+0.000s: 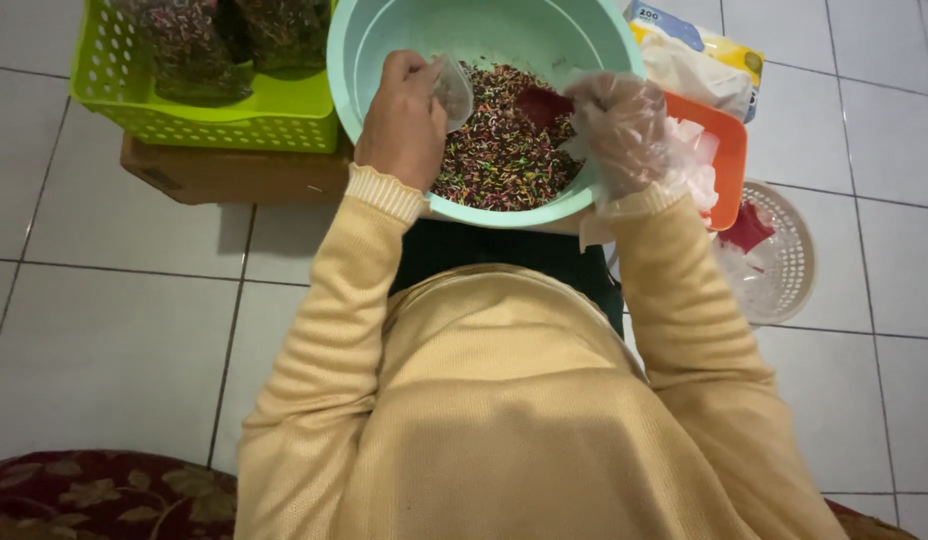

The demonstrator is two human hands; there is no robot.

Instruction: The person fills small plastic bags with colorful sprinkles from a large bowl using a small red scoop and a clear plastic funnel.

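A seated person in a yellow knit sweater (504,400) works over one mint-green bowl (384,50) held at the lap, both hands inside its rim. The bare left hand (404,125) is curled shut around one small clear plastic bag (452,90), pinching its mouth just above the heap of multicoloured sprinkles (499,155) that fills the bowl's floor. The right hand (619,125), sheathed in one thin transparent glove, grips one small dark-red scoop (542,103) whose blade rests on the sprinkles; the fingers are closed about its handle. Both wrists bend downward, elbows out, forearms converging on the bowl.

Just beside the bowl's right edge sits one orange tray (729,165) holding clear plastic pieces, and behind it one tissue pack (699,45) in blue, yellow and white. Farther right, on the floor, lies one round white perforated basket (789,260) with something red and some clear plastic in it. To the left, one lime-green basket (204,110) holds two filled bags of sprinkles (189,45) and rests on one brown cardboard box (234,175), touching the bowl's left side. Pale floor tiles (104,330) lie open at the person's left; one patterned maroon cushion (94,495) edges the near corner.
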